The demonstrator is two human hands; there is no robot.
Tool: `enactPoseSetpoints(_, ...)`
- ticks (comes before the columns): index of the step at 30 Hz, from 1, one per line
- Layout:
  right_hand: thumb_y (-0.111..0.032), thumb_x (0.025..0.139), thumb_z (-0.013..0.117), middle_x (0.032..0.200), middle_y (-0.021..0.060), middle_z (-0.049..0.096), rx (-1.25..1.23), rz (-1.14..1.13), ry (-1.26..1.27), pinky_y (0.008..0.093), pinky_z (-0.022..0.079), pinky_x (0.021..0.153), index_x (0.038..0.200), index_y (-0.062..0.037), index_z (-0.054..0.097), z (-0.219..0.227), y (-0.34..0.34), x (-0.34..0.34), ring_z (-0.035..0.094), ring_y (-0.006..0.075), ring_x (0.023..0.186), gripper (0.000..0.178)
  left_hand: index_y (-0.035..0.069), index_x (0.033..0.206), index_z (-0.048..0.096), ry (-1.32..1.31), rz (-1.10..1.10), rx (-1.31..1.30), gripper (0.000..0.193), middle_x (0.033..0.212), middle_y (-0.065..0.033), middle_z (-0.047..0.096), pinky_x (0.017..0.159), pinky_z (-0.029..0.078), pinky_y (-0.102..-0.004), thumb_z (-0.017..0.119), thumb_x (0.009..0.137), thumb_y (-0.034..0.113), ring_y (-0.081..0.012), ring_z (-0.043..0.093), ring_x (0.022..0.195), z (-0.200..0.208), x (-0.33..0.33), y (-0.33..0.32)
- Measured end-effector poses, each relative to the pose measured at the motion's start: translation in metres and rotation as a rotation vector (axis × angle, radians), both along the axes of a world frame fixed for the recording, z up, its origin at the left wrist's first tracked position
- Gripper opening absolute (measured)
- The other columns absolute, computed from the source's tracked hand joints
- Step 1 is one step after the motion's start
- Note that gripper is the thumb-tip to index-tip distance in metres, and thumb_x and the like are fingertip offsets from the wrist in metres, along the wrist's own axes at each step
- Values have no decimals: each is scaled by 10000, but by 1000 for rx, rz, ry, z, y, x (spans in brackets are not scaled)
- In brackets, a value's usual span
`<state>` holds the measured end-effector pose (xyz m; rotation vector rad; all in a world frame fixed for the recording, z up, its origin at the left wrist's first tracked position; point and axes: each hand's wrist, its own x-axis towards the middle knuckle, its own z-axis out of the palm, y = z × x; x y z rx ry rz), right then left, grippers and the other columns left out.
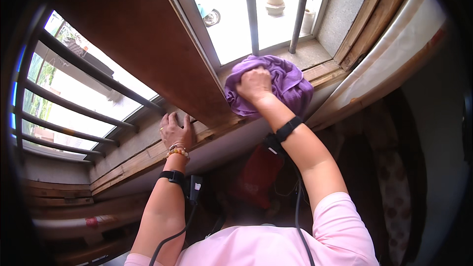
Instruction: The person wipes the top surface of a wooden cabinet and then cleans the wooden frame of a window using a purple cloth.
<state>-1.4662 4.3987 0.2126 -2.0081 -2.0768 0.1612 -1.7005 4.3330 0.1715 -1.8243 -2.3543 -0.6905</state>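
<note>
My right hand point(253, 83) grips a bunched purple cloth point(288, 81) and presses it on the wooden window sill point(322, 71), right beside the foot of the open brown wooden shutter point(148, 44). Flat on the sill further left rests my left hand point(175, 130), fingers spread against the wood below the shutter's lower edge. It holds nothing. Both wrists carry black bands, and the left wrist also has a bead bracelet.
Metal window bars point(250, 12) stand behind the cloth, and more bars point(79, 93) cross the left opening. A wooden frame point(372, 17) and a pale curtain point(399, 54) run along the right. Black cables hang from my wrists. A red object point(258, 175) lies below the sill.
</note>
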Motion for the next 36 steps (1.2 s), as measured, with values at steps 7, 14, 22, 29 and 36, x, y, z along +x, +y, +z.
enactPoseSetpoints(7, -224, 713, 482, 1172, 175, 471, -33, 192, -48, 387, 267, 972, 1065, 41, 517, -10, 28, -12, 376, 269, 1146, 442, 68, 1018, 538, 0, -17, 25, 412, 1167, -163, 456, 910, 342, -389, 554, 746, 376, -320, 420, 1084, -4, 7, 6)
enactPoseSetpoints(14, -490, 737, 489, 961, 184, 556, 115, 22, -98, 353, 405, 830, 969, 21, 564, -12, -7, 21, 534, 285, 920, 566, 69, 1023, 538, 5, 4, 7, 435, 1167, -159, 458, 917, 333, -390, 550, 744, 402, -313, 411, 1092, -5, -10, 0)
enactPoseSetpoints(22, -442, 682, 512, 950, 236, 565, 71, -162, 24, 361, 446, 805, 949, -18, 594, -15, 39, 69, 556, 293, 930, 508, 73, 1020, 542, 3, -13, 26, 436, 1162, -146, 463, 915, 332, -390, 559, 733, 401, -301, 415, 1090, 0, -3, 2)
enactPoseSetpoints(29, -425, 713, 503, 855, 210, 599, -129, -84, -81, 371, 466, 761, 864, 6, 604, -4, 22, 62, 591, 306, 843, 468, 71, 1034, 529, -3, 38, -38, 436, 1180, -147, 449, 927, 320, -388, 553, 740, 392, -301, 400, 1108, -1, -5, -6)
enactPoseSetpoints(36, -436, 695, 530, 914, 210, 589, 112, -405, -33, 364, 429, 800, 856, -3, 622, -22, 33, 77, 565, 302, 898, 471, 75, 1022, 533, 8, 5, 7, 439, 1162, -142, 459, 921, 327, -383, 567, 731, 401, -286, 403, 1101, 0, -3, -4)
